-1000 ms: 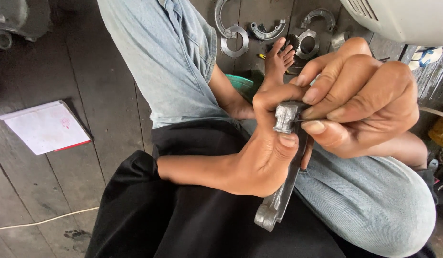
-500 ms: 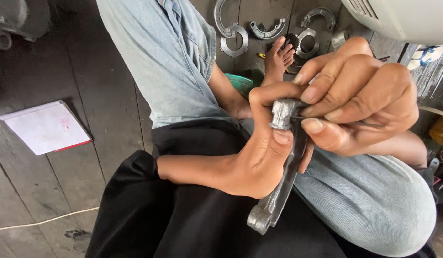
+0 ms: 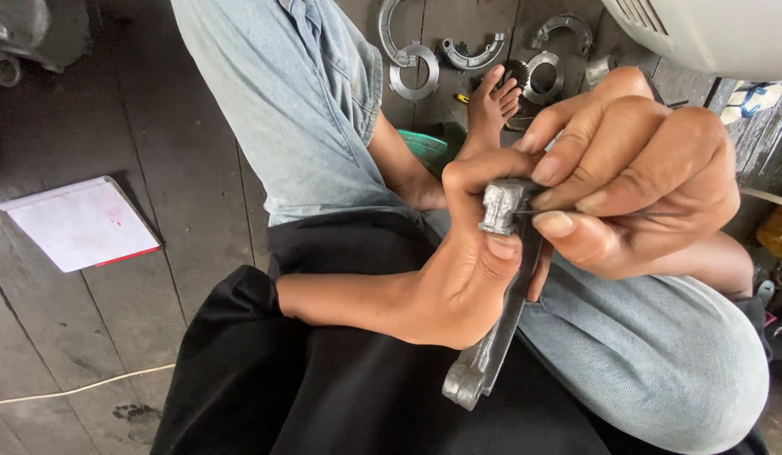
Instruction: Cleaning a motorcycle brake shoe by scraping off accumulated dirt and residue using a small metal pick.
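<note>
Metal lever clasped in left hand, right hand pinching its top

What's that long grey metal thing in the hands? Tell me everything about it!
The metal lever arm is dull grey, rough like cast metal, long and flat. Its knobby upper end sits between both hands; its lower end, with rounded lugs, hangs slanting over the black cloth. The left hand wraps its middle, thumb on top. The right hand pinches a thin tool at its top.
</note>
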